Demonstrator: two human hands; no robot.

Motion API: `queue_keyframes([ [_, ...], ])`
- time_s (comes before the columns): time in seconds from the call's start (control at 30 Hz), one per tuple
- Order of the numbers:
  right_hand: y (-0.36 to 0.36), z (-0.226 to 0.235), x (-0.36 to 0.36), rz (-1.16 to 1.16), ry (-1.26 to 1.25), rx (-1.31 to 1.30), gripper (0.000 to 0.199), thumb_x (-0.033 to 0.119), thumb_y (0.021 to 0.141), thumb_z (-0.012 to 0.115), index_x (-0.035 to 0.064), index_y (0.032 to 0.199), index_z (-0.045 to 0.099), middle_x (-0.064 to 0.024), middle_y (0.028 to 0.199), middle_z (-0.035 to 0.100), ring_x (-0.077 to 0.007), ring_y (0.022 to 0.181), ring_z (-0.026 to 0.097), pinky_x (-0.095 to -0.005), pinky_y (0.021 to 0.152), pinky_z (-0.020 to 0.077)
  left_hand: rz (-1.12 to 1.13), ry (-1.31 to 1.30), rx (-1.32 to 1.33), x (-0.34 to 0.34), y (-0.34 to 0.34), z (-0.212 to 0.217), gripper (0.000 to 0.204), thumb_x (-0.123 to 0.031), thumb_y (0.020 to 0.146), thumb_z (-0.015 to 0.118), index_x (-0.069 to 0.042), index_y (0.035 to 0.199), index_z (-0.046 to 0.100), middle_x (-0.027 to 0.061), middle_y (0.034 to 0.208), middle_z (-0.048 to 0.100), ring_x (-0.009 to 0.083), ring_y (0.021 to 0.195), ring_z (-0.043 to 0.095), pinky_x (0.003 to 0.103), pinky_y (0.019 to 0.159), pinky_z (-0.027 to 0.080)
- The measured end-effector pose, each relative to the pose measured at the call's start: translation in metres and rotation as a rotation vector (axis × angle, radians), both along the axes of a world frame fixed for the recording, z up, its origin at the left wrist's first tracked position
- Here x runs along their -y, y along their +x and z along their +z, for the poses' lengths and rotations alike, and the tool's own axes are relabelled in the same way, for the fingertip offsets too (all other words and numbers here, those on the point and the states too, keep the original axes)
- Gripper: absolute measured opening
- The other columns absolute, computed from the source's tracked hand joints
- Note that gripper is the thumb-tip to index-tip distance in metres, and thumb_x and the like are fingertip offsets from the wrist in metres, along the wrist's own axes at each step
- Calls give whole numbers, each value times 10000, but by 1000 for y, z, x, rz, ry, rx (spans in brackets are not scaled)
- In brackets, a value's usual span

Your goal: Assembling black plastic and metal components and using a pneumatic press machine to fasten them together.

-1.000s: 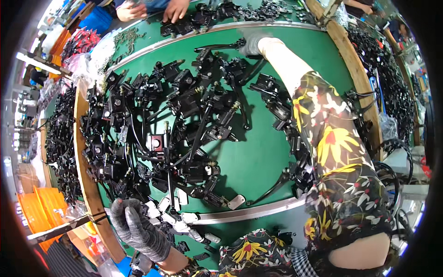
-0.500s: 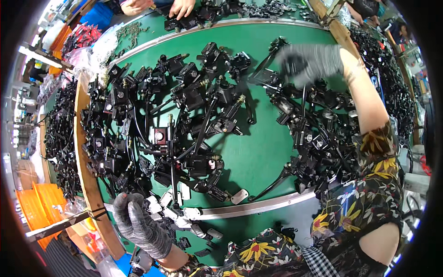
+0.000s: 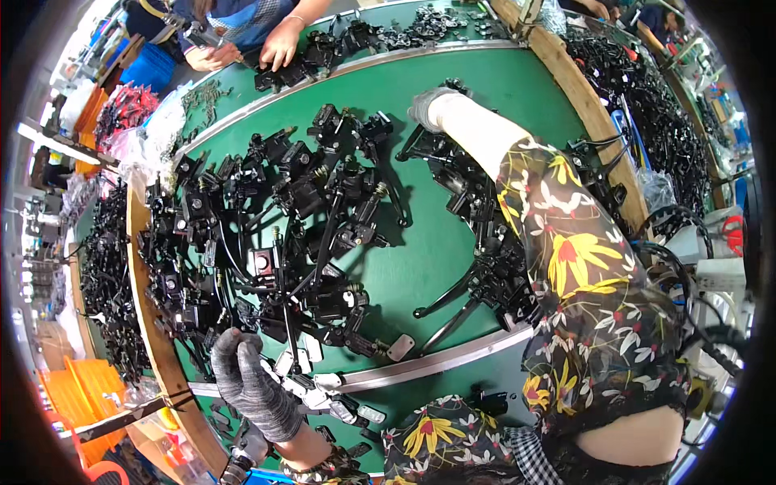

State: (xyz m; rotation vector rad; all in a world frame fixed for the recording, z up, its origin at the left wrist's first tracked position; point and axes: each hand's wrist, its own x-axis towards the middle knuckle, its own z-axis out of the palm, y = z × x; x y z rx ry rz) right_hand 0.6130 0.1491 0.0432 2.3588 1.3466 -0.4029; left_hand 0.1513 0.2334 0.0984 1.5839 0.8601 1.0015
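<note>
- Left hand (image 3: 255,392), 7 o'clock: half-open, nothing visible in it, beside silver plates (image 3: 313,348).
- Right hand (image 3: 426,111), 1 o'clock: near black lever assemblies (image 3: 453,181); opening, hold can't tell.

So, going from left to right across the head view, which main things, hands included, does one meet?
Orange ribbed plastic, left wooden rail, gloved left hand, gloved right hand, right wooden rail.
</note>
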Motion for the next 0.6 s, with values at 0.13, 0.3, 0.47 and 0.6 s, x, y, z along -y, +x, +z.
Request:
queue_keyframes([
  [0.13,20,-16,14,102,295,238,368,312,833,686,123,1148,662,-148,1109,678,-276,935,680,-400,780,558,23,-29,27,0,-1,4,282,-106,922,599,30,1168,572,64,929,608,130,819,577,239,778,496],
  [0.3,-52,56,2,176,747,309,126,35,830,591,76,935,646,-107,916,647,-271,873,669,-382,719,568,6,9,-31,2,-8,9,287,-122,931,588,23,1177,569,57,923,598,123,832,568,244,780,479],
  [0.47,-175,48,-60,517,770,87,148,57,820,572,105,937,649,-102,942,625,-268,818,669,-393,685,551,0,-33,9,-3,-11,3,275,-108,935,581,17,1180,573,55,965,605,129,854,581,256,796,488],
  [0.6,-214,24,-100,444,690,44,159,137,843,579,111,983,648,-85,1014,612,-280,836,669,-410,671,522,-25,-25,16,-7,-15,-5,290,-96,930,587,16,1196,569,75,994,615,142,887,595,261,833,505],
])
